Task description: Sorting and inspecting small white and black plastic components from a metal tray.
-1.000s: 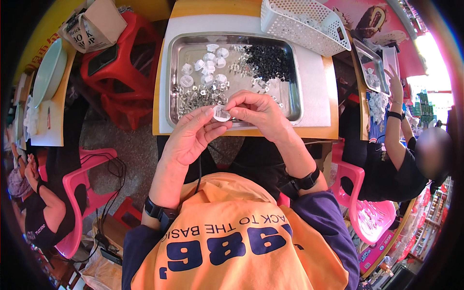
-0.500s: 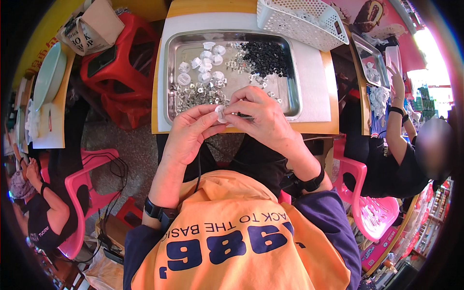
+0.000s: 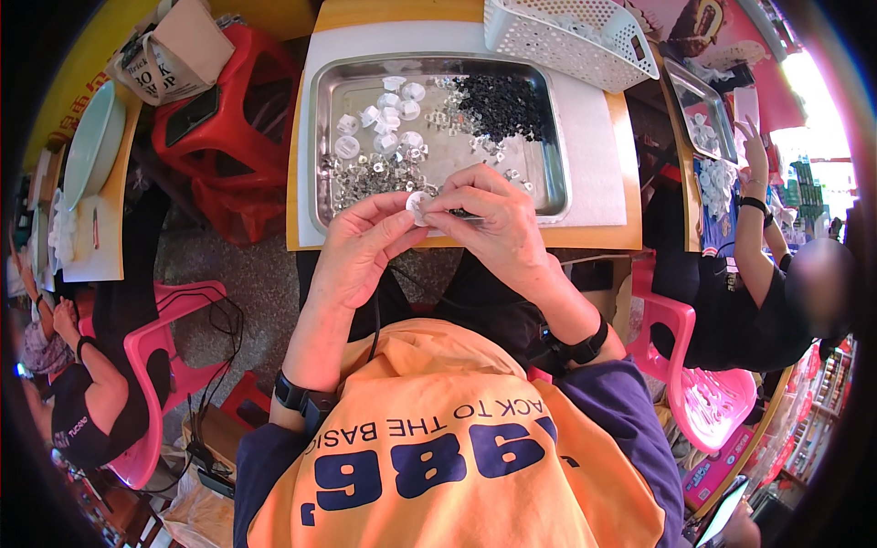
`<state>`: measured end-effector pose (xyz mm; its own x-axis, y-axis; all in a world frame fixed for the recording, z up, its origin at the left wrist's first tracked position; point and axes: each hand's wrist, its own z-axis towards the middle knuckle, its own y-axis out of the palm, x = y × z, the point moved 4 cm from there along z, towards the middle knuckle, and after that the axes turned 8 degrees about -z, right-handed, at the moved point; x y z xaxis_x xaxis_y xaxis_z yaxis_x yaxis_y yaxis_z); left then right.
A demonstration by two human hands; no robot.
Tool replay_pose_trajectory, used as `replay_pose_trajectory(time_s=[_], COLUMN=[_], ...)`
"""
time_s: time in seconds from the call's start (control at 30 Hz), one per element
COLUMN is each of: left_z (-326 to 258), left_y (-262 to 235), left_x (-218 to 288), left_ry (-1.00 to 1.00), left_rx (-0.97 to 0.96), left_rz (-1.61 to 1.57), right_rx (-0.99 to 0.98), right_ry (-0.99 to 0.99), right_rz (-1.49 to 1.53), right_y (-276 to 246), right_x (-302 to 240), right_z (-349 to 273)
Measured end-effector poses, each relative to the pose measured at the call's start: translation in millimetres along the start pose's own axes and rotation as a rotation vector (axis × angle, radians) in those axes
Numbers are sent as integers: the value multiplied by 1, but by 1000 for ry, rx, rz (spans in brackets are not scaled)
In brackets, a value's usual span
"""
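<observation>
L hand (image 3: 361, 245) & R hand (image 3: 493, 228) meet at near edge of steel tray (image 3: 322, 146); both pinch one small white round cap (image 3: 417, 203) btwn thumb & fingertips, so each hand is closed narrow on it; cap's underside hidden by fingers, can't tell what else R holds; dark sliver by R thumb too small to make out. In tray: loose white caps (image 3: 388, 119) at back left, pile of small black bits (image 3: 502, 105) back right, clear/silvery bits (image 3: 365, 173) just beside L fingers; kinds hard to tell. White perforated basket (image 3: 566, 36) behind tray, cut off at top; red stool (image 3: 224, 128) to left.
</observation>
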<state>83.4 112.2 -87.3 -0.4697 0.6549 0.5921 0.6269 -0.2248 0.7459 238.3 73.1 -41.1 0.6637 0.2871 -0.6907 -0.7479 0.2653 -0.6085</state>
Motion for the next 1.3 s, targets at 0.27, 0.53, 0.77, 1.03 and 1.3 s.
replay_pose_trajectory(time_s=[0.27,0.53,0.77,1.03,1.3], left_z=[0,0,1,-1,-4], left_y=[-2,-7,-3,-7,-1], left_x=[-4,-5,-4,-10,-10], left_ry=[-17,-18,14,-1,-23], left_rx=[14,6,29,51,102], left_rz=[-20,-75,-54,17,44], right_rx=[44,-60,-1,-15,48], right_ry=[20,-273,-391,-452,-450], right_rz=[29,-268,-368,-412,-393], right_y=[3,-3,8,10,9], right_x=[2,-10,-5,-7,-7], right_z=[-2,-3,-15,-17,-19])
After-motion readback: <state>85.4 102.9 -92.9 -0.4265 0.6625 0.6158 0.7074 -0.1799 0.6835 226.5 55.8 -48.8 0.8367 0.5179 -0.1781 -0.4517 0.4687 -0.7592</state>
